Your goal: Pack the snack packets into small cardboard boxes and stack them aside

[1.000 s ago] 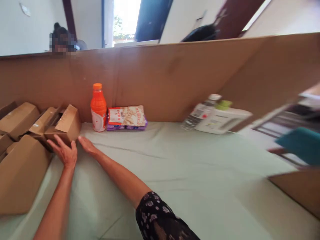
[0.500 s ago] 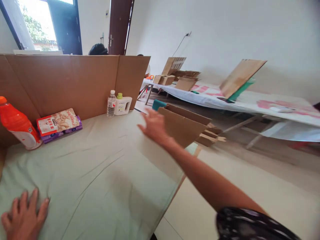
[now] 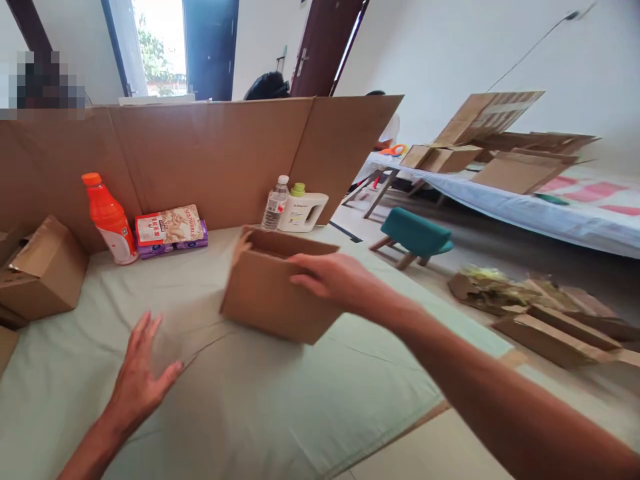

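My right hand [image 3: 336, 280] grips the near top edge of a flattened brown cardboard box [image 3: 273, 293], holding it over the pale green cloth [image 3: 250, 393] that covers the table. Its fingers curl over the box edge. My left hand [image 3: 139, 377] hovers just above the cloth to the box's lower left, fingers spread and holding nothing. An orange drink bottle [image 3: 109, 219] and a red and purple snack pack [image 3: 169, 230] stand at the back, against a tall cardboard screen [image 3: 215, 157].
A clear water bottle [image 3: 275, 204] and a white detergent jug [image 3: 303, 209] stand at the back right. Folded boxes [image 3: 43, 270] sit at the left edge. Beyond the table are a teal stool [image 3: 414, 235], flat cardboard on the floor [image 3: 555, 323] and another cloth-covered table [image 3: 525, 200]. A person's head shows behind the screen.
My right hand reached to the right off the table, took hold of a flat cardboard box and brought it over the cloth. My left hand lifted off the cloth and spread.
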`<action>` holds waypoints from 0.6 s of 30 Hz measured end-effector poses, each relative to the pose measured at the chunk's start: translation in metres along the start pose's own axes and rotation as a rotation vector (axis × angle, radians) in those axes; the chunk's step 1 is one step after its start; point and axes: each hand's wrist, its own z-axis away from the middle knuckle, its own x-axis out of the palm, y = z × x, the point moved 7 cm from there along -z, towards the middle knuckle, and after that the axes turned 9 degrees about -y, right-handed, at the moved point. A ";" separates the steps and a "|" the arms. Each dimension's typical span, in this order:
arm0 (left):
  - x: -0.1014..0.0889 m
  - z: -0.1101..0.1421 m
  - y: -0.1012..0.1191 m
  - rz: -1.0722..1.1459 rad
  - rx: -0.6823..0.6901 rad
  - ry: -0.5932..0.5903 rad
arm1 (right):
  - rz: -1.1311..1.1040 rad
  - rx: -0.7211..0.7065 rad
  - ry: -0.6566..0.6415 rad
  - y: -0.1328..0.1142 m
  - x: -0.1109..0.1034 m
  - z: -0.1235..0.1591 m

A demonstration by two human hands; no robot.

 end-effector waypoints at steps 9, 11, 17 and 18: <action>-0.072 -0.011 0.051 0.309 0.296 0.222 | 0.006 -0.432 -0.418 -0.195 0.043 -0.010; -0.072 -0.015 0.054 0.219 0.350 0.179 | -0.104 -0.426 -0.422 -0.178 0.037 -0.013; -0.080 -0.020 0.056 0.038 0.399 0.240 | -0.063 -0.210 -0.411 -0.111 0.027 -0.016; -0.080 -0.020 0.056 0.034 0.394 0.235 | -0.005 -0.155 -0.398 -0.102 0.027 -0.016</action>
